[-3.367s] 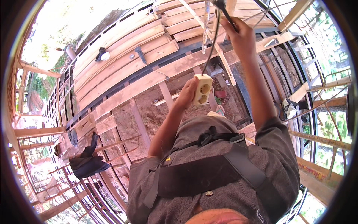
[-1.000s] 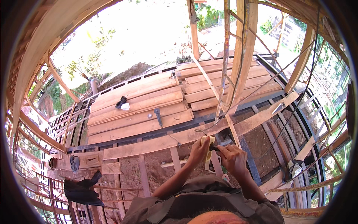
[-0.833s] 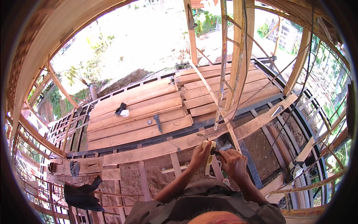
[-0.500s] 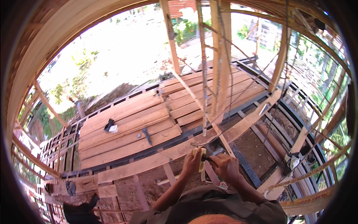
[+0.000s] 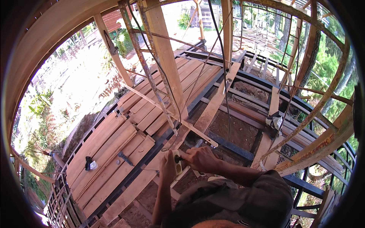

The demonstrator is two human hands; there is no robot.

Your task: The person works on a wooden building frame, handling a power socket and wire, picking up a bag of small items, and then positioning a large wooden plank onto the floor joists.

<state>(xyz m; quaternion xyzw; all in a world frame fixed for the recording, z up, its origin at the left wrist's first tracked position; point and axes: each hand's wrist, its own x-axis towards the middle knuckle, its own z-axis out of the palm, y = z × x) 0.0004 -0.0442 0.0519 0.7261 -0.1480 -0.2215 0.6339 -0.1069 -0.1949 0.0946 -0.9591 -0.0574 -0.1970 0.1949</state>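
My left hand [image 5: 166, 166] is closed round a pale yellow power strip [image 5: 178, 168] with round sockets, held upright in front of me. Against the strip's face, my right hand [image 5: 202, 159] pinches a black plug [image 5: 178, 159]; how far it sits in a socket I cannot make out. A dark cord [image 5: 178, 140] loops just above my left hand. On the planks to the left lies a dark handheld power tool [image 5: 124, 158], with a small grey disc [image 5: 118, 162] beside it. Farther left rests a black item with a whitish packet [image 5: 93, 165].
Reddish planks [image 5: 110, 144] cover part of a dark metal frame [image 5: 232, 145], with open gaps over soil. A rusty scaffold ladder [image 5: 144, 53] and a wooden post [image 5: 161, 49] stand ahead. Hanging cables [image 5: 224, 76] and rusty bars [image 5: 319, 108] cross the right side.
The view has turned to the right, so the planks and tool shift left. Both hands stay together at the power strip, the right still pinching the plug.
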